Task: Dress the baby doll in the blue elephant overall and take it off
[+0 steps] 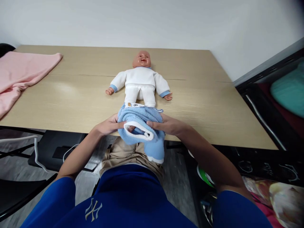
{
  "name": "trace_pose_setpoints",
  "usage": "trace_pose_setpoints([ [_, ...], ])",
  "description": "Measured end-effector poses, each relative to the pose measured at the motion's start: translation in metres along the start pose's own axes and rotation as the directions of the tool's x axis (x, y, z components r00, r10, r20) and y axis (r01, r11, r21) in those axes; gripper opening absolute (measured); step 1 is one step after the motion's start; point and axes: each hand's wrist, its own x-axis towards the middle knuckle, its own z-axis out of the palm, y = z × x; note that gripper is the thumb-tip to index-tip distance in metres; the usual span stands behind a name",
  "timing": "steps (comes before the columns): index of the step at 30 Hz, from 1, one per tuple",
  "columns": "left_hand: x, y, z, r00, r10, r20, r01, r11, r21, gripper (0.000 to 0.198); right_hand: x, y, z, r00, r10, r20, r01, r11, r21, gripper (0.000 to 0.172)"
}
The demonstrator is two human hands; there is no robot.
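Observation:
A baby doll [141,81] in a white outfit with blue cuffs lies on its back on the wooden table [71,95], head toward the wall, legs toward me. A bunched light blue fleece garment [140,122] with white trim covers the doll's feet at the table's front edge. My left hand [108,125] grips the garment's left side, and my right hand [167,124] grips its right side. Both hands have fingers curled into the fabric, with part of it hanging down over my lap.
A pink cloth [21,71] lies on the table's far left. A black shelf unit [273,104] with a teal item stands at the right. Cables and a dark chair base sit under the table at left. Colourful items lie on the floor at bottom right.

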Motion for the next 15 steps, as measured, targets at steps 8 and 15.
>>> trace_pose_setpoints([
  [8,-0.023,0.000,0.011,0.985,-0.105,-0.136,0.089,0.989,-0.122,0.060,0.000,-0.001,0.007,0.999,-0.008,0.038,0.004,0.994,0.107,0.072],
  [15,-0.028,0.007,0.027,0.967,-0.083,-0.242,0.036,0.981,-0.190,0.052,0.010,-0.003,0.015,0.996,-0.006,-0.090,0.007,1.000,0.007,0.050],
])
